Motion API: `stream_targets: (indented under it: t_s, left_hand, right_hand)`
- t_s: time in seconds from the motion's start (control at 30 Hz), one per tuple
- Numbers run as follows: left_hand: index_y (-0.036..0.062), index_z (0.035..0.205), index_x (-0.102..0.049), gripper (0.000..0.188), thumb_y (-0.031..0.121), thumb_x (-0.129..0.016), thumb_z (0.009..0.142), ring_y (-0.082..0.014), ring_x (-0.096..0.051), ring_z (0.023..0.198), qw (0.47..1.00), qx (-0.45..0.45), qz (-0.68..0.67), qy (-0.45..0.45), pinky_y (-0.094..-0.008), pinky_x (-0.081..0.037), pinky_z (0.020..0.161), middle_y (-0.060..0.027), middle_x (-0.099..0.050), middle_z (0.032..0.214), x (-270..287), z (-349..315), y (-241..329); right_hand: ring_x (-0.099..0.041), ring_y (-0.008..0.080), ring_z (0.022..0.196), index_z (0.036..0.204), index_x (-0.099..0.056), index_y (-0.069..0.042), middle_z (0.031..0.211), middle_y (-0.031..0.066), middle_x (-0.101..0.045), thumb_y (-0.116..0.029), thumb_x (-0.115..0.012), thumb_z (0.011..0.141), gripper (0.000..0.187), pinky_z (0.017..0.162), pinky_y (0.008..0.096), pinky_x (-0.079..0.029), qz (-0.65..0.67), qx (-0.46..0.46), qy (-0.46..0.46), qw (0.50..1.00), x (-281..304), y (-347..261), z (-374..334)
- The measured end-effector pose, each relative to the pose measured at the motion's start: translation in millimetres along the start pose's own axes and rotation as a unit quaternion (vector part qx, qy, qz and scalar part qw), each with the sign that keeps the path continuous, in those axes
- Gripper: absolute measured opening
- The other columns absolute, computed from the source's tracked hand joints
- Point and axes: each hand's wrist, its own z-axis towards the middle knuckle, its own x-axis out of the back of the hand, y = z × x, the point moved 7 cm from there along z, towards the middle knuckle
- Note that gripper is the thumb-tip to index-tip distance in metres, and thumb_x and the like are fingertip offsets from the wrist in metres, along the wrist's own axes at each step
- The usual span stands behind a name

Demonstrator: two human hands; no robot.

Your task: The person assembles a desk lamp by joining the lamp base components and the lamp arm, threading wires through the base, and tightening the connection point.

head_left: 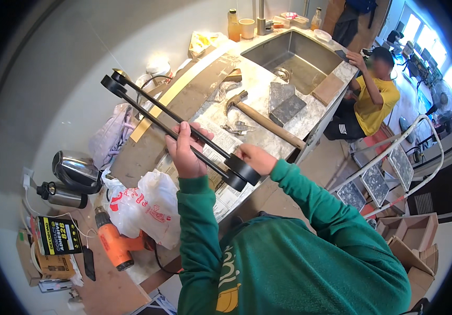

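— where to look first?
— at the black rods [152,117], up in the air over the desk [255,79], slanting away from the body toward the wall at upper left, with thick round ends [243,169] on the near side and a matching far pair [113,85].
— one joined piece, or two?
— impossible to tell from this view.
— and the hands?
— both occupied: holding the rods with the left hand [189,149], nearer to the close end than to the far one; apparently gripping the thick round ends with the right hand [255,160], though with fingertips partly hidden.
— so, which step?
— probably a handling or looking-over step, to judge by the mid-air hold, rather than setting down or fastening.
— and the next move, calling for what?
— for steady support, most likely. before any release on the right, best to take the weight firmly on the left, given the long unsupported stretch beyond.
— anything to avoid below?
— yes: a claw hammer [269,122] beyond the right hand, dark slabs [286,105] near its handle, and a white plastic bag [150,202] just left of the left forearm. for any lowering, better to favour the newspaper [228,202].
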Motion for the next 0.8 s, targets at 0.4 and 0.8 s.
stream_targets:
  t_s: [0.4,0.8]
  left_hand:
    - [0.0039,0.096,-0.048,0.020,0.022,-0.056,0.093,-0.0180,-0.061,0.071,0.998,0.047,0.004,-0.034,-0.0360,-0.057,0.063,-0.0104,-0.059,0.087,42.0,-0.3,23.2]
    - [0.0002,0.112,-0.041,0.033,0.026,-0.053,0.095,-0.0172,-0.060,0.070,0.985,-0.016,0.158,0.074,-0.0342,-0.054,0.064,-0.0101,-0.058,0.086,20.1,-16.0,24.6]
  right_hand:
    - [-0.059,0.0326,0.082,0.105,-0.060,-0.004,0.090,0.0139,-0.061,-0.001,-0.056,0.078,0.027,0.071,0.0374,-0.049,-0.154,0.248,0.048,0.955,-11.3,-57.3,1.3]
    - [-0.055,0.0179,0.090,0.128,-0.053,-0.003,0.098,0.0107,-0.058,-0.035,-0.057,0.092,0.048,0.081,0.0293,-0.045,0.149,0.040,0.009,0.988,-27.4,-121.0,-45.8]
